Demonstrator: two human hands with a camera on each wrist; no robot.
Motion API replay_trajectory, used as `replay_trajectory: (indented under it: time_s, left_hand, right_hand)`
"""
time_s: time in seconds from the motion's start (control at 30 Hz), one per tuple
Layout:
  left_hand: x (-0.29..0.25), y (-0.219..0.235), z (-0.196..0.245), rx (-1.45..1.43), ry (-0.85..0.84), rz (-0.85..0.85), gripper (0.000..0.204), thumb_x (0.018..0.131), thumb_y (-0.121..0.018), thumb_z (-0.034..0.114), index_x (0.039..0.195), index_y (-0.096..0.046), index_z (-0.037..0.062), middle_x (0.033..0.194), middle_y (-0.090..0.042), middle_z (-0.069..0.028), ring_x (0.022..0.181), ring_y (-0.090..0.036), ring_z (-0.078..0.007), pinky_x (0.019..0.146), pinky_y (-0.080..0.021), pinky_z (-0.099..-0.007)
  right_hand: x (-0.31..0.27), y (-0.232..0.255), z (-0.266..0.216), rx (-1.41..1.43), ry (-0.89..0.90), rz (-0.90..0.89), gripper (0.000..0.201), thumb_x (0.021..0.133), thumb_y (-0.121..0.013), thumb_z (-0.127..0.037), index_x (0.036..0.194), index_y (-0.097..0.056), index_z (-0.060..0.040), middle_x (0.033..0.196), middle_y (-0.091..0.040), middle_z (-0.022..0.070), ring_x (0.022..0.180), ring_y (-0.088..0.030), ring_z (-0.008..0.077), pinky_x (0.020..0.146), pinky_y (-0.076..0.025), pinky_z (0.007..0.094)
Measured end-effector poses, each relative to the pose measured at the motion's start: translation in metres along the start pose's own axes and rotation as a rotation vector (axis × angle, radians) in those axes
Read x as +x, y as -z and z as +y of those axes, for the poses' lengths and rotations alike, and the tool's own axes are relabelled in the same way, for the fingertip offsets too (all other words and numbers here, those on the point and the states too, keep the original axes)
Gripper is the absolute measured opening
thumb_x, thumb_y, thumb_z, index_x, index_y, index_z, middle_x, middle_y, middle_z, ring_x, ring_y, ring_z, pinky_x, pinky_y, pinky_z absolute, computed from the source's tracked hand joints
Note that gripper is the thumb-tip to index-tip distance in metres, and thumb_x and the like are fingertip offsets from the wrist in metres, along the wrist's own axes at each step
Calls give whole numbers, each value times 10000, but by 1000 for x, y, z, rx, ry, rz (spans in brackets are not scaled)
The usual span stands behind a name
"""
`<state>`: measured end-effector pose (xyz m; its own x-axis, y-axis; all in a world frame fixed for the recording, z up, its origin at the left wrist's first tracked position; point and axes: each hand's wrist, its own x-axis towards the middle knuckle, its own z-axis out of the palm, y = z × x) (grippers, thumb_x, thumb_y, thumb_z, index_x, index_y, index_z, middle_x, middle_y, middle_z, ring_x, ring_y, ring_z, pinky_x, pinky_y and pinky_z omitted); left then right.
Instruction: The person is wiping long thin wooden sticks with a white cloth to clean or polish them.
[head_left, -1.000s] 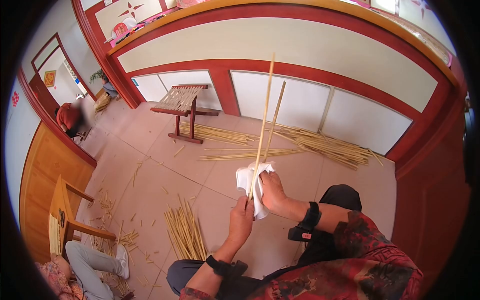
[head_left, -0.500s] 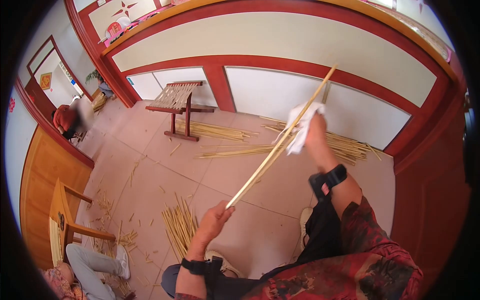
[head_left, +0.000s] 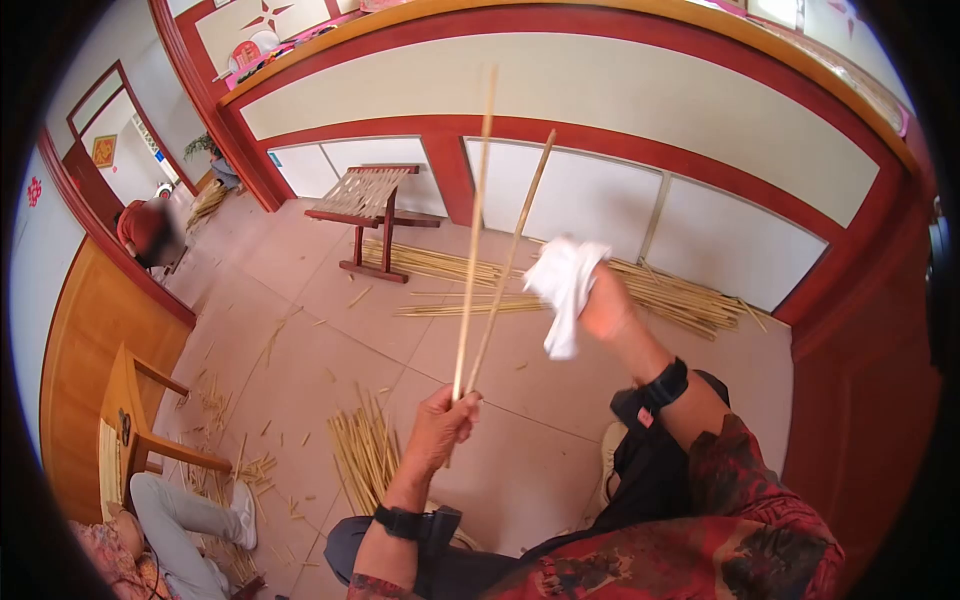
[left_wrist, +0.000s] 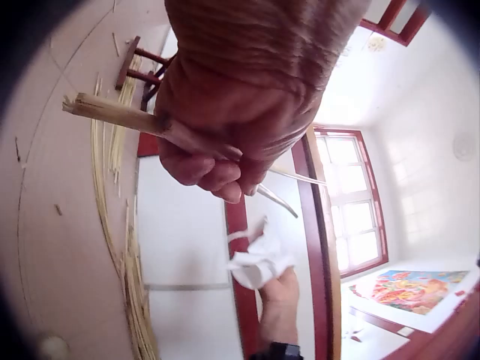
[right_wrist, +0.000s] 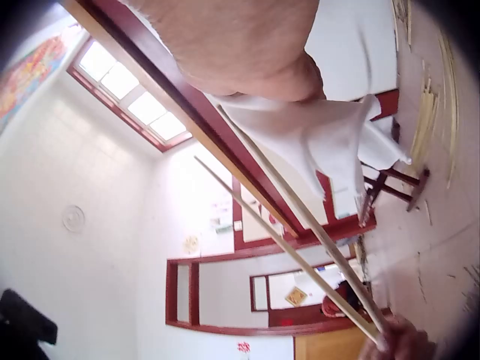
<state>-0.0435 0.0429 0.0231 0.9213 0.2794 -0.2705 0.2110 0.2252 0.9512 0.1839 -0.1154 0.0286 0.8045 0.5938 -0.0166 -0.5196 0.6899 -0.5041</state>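
Two long straw-coloured stalks rise from my left hand (head_left: 437, 430), which grips them near their lower ends. In the head view the left stalk (head_left: 473, 250) stands almost upright, and the right stalk (head_left: 519, 235) leans right, so their tips spread apart. A thick, rough-cut stalk end (left_wrist: 112, 112) pokes out below the fist in the left wrist view. My right hand (head_left: 607, 305) holds a crumpled white cloth (head_left: 562, 285) to the right of the stalks. Folds of the cloth hang below the fingers and hide part of them.
Bundles of stalks (head_left: 675, 295) lie along the cabinet base, beside a low folding stool (head_left: 362, 190). Another bundle (head_left: 362, 450) is near my left knee. Cut bits litter the floor at left, where a seated person's leg (head_left: 190, 520) and a wooden chair (head_left: 180, 455) are.
The cloth went from low on the stalks, by my left hand, up and right along them, and is now off to their right. The stalks tilted right, then swung back towards upright.
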Motion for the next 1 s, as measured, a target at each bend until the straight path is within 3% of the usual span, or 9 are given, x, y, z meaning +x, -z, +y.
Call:
replay_trajectory:
  time_s: [0.1, 0.17, 0.23, 0.4, 0.67, 0.8, 0.87, 0.93, 1.0]
  left_hand:
    - [7, -15, -1, -50, 2, -34, 153, 821, -536, 188, 846, -541, 37, 599, -485, 5, 440, -400, -55, 394, -305, -175]
    - [9, -24, -5, -55, 2, -49, 156, 824, -533, 192, 847, -542, 37, 602, -487, 5, 441, -401, -55, 392, -306, -178]
    - [9, -30, -7, -121, 49, -166, 163, 825, -532, 207, 852, -545, 46, 606, -489, 12, 448, -410, -53, 398, -314, -180]
    - [2, -36, -18, 61, 138, -123, 290, 872, -426, 289, 844, -506, 11, 624, -477, -3, 497, -398, -69, 460, -331, -197]
    - [-7, -44, -21, 22, 14, -58, 239, 885, -408, 253, 854, -515, 42, 613, -476, 6, 449, -371, -49, 398, -294, -172]
    - [-7, -47, -19, 49, -10, -83, 226, 887, -408, 249, 839, -516, 56, 586, -450, 20, 446, -353, -43, 391, -273, -171]
    - [-4, -44, -21, 97, -29, -120, 224, 888, -408, 248, 840, -514, 56, 577, -442, 22, 450, -351, -44, 399, -272, -173]
    - [-4, -38, -20, 148, -48, -158, 222, 888, -408, 247, 841, -511, 56, 569, -434, 24, 454, -348, -45, 407, -270, -175]
    - [-6, -31, -17, 311, -110, -195, 223, 885, -416, 248, 853, -513, 49, 566, -433, 21, 467, -347, -46, 424, -271, -179]
  right_hand:
    - [-23, -7, 50, -110, -141, -53, 277, 832, -445, -184, 1062, -464, -29, 968, -550, 80, 918, -527, 181, 832, -415, 317]
    - [-44, -28, 67, -236, -211, -177, 268, 854, -424, -200, 1046, -472, -19, 989, -540, 93, 893, -539, 212, 799, -441, 376]
    - [-67, -35, 77, -281, -258, -127, 251, 851, -438, -205, 1021, -482, -26, 958, -549, 94, 854, -550, 212, 739, -463, 377]
    - [-72, -36, 79, -335, -348, -21, 202, 850, -458, -207, 954, -504, -40, 869, -571, 85, 756, -572, 199, 590, -497, 359]
    - [-66, -34, 90, -277, -84, 104, 220, 846, -402, -193, 860, -535, -20, 748, -561, 52, 671, -541, 117, 602, -451, 249]
    - [-57, -42, 73, -359, -19, 112, 178, 837, -417, -170, 853, -523, -28, 728, -551, 54, 650, -542, 132, 560, -452, 260]
    - [-43, -52, 52, -222, 54, 142, 127, 828, -425, -149, 833, -503, -48, 708, -541, 59, 621, -539, 148, 499, -447, 278]
    - [-22, -42, 29, -199, 170, 39, 99, 819, -438, -147, 816, -487, -61, 680, -530, 60, 577, -528, 161, 444, -431, 292]
    - [-7, -39, 6, -214, 337, 307, 106, 815, -442, -157, 813, -484, -61, 664, -526, 59, 552, -516, 162, 430, -417, 282]
